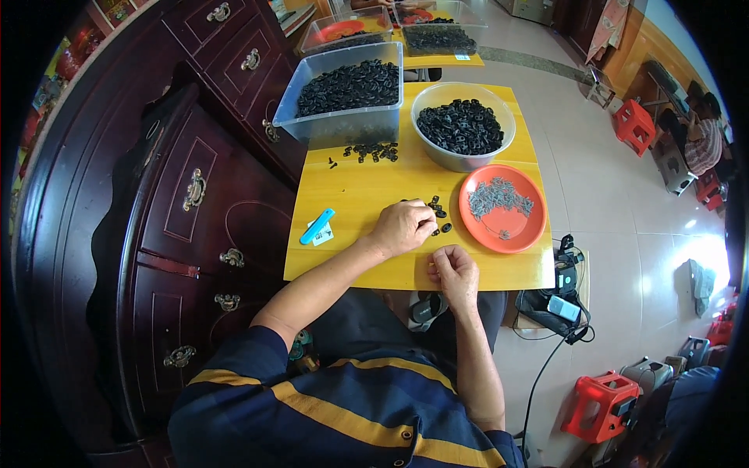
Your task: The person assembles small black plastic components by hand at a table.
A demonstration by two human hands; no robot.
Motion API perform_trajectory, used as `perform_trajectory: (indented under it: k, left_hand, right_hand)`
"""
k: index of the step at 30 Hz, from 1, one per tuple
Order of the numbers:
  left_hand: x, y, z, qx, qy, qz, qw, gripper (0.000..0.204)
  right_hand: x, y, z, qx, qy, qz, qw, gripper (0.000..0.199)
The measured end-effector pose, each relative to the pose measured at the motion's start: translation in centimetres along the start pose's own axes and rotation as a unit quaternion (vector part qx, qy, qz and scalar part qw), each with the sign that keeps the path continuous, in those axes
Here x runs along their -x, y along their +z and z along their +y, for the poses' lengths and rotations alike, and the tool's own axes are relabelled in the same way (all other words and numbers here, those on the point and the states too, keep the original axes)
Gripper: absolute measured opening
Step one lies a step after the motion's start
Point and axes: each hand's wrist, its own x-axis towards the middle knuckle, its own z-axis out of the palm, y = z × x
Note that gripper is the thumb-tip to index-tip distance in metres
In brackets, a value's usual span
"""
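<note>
My left hand [404, 228] rests low over the yellow table [359, 265], fingers curled and pressed together; whatever they hold is hidden. Just beyond its fingertips lie several small black oval pieces with holes [438, 209]. My right hand [455, 273] is at the table's near edge, thumb and fingers drawn into a pinch, and anything between them is too small to make out. To the right of my hands, an orange-red plate [499, 240] carries a spread of small grey screw-like pieces [498, 198]. Behind it stands a round translucent bowl [462, 161] full of black pieces [460, 127].
A clear rectangular bin [347, 129] of black parts stands at the far left, with loose black pieces [373, 152] before it. A blue-handled tool [317, 226] lies at the table's left. Dark wooden cabinets [195, 234] border the left side. Red stools [601, 405] stand right.
</note>
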Motion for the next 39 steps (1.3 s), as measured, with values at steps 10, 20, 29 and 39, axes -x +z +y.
perform_trajectory:
  k: [10, 20, 29, 39]
  left_hand:
    - [-1.4, 1.3, 0.9, 0.000, -0.002, -0.029, 1.000, 0.010]
    - [-0.9, 1.6, 2.1, 0.254, -0.064, -0.056, 0.963, 0.010]
    - [0.1, 1.4, 6.0, 0.051, 0.124, 0.054, 0.989, 0.019]
    - [-1.0, 1.8, 6.4, 0.067, 0.185, 0.024, 0.980, 0.027]
  right_hand:
    - [0.0, -0.1, 0.1, 0.032, -0.018, -0.011, 0.999, 0.020]
    - [-0.1, -0.5, -0.1, -0.086, -0.013, 0.002, 0.996, 0.022]
    - [-1.1, -3.1, 0.1, -0.317, 0.049, -0.073, 0.944, 0.024]
    - [-1.0, -4.2, 0.5, -0.453, 0.038, -0.098, 0.885, 0.015]
